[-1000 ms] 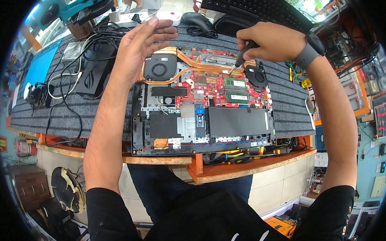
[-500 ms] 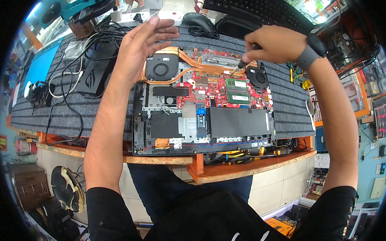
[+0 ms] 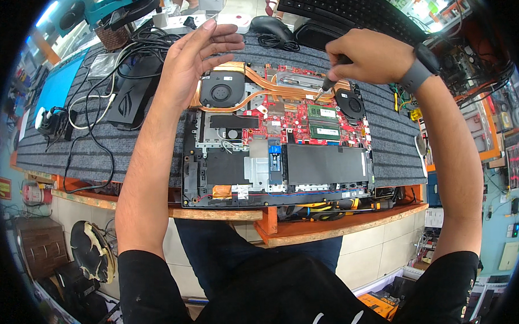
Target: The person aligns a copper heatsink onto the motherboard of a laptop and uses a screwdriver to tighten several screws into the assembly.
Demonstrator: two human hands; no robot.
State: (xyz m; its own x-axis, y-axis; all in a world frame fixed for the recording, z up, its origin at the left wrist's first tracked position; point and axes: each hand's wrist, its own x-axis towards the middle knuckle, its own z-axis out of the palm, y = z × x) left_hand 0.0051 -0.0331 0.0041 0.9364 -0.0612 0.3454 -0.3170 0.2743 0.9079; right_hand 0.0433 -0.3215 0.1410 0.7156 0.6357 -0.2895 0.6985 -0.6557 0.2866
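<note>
An opened laptop [image 3: 326, 162] lies on the grey striped mat with its inside facing up. Its red circuit board [image 3: 292, 119], copper heat pipes [image 3: 268, 88], two fans and two green memory modules [image 3: 323, 112] are exposed. My right hand [image 3: 365, 56] is closed around a screwdriver [image 3: 327, 85], whose tip points down at the board by the heat pipes, just above the memory modules. Whether the tip touches a screw is too small to tell. My left hand [image 3: 200, 55] hovers over the left fan [image 3: 220, 90], fingers apart and holding nothing.
Left of the laptop lie a black power adapter [image 3: 136, 100] and tangled cables [image 3: 87, 125]. A computer mouse [image 3: 271, 28] and a keyboard [image 3: 345, 10] sit at the back. Below the mat's front edge, an open orange drawer [image 3: 330, 228] holds tools. A small yellow-handled tool [image 3: 395, 100] lies at right.
The whole view has shifted slightly. My right hand still grips the screwdriver at nearly the same spot by the heat pipes, and my left hand keeps its pose.
</note>
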